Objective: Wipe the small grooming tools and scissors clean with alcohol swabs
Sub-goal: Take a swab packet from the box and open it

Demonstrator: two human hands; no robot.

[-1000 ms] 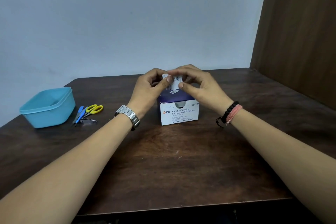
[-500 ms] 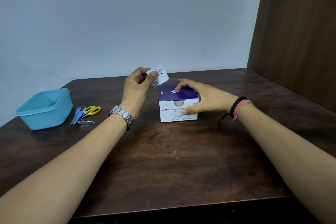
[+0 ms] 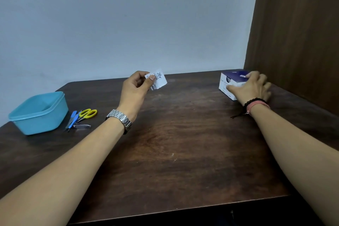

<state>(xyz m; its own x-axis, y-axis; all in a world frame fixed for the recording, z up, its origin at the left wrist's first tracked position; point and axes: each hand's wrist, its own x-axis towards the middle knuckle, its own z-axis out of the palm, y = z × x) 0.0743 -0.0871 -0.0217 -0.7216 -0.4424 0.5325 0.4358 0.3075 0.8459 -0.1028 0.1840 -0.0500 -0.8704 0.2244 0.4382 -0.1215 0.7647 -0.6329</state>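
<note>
You're barely started: your left hand (image 3: 134,91) pinches a sealed swab packet (image 3: 157,79), your right hand (image 3: 252,86) grips the swab box (image 3: 231,79) at right, and the scissors (image 3: 86,114) and tools at left lie unwiped.

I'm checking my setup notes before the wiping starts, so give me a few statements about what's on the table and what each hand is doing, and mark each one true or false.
1. The left hand pinches a swab packet above the table. True.
2. The right hand lies flat on bare wood. False: its grip is on the swab box, at the table's far right corner.
3. The yellow-handled scissors lie inside the blue container. False: they lie on the table beside it.
4. A nail clipper lies on the table next to the scissors. True.
5. The swab box stands beside the blue container. False: they are at opposite sides of the table.
</note>
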